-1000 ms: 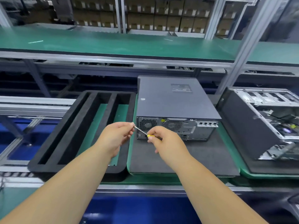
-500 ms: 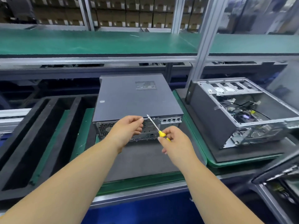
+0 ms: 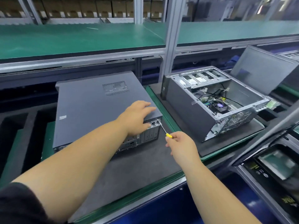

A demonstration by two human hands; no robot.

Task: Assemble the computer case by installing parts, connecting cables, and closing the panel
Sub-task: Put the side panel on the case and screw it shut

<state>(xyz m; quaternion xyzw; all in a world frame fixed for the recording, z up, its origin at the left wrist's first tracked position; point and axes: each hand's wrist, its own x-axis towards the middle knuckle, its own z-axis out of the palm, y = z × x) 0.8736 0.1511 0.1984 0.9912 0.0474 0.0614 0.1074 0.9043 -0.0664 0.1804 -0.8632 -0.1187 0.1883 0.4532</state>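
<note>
We see the closed computer case (image 3: 97, 110) lying on its side on a dark foam mat (image 3: 142, 160), just left of frame centre, rear I/O end toward us. Our left hand (image 3: 137, 117) rests flat on its near right corner, fingers spread and loose, gripping nothing; the thumb drops over the rear edge and covers part of the back panel. Our right hand (image 3: 179, 146), at approx 5 o'clock from that corner, pinches a small screwdriver (image 3: 163, 128) w/ a yellow handle, fingers closed round it. The shaft slants up to 11 o'clock and the tip meets the case's upper rear corner; whether a screw sits there we can't tell, too small and blurred. The ports lower on the rear panel are half hidden by the left forearm.

At 2 o'clock an open chassis (image 3: 210, 101) sits on its own mat, a fan and cables visible inside, details soft. A loose side panel (image 3: 262, 70) leans behind it, cut off by the right edge. Bottom right, a tray (image 3: 275, 167) is blurred past reading. At 9 o'clock black foam slots (image 3: 24, 126) run out of frame.
</note>
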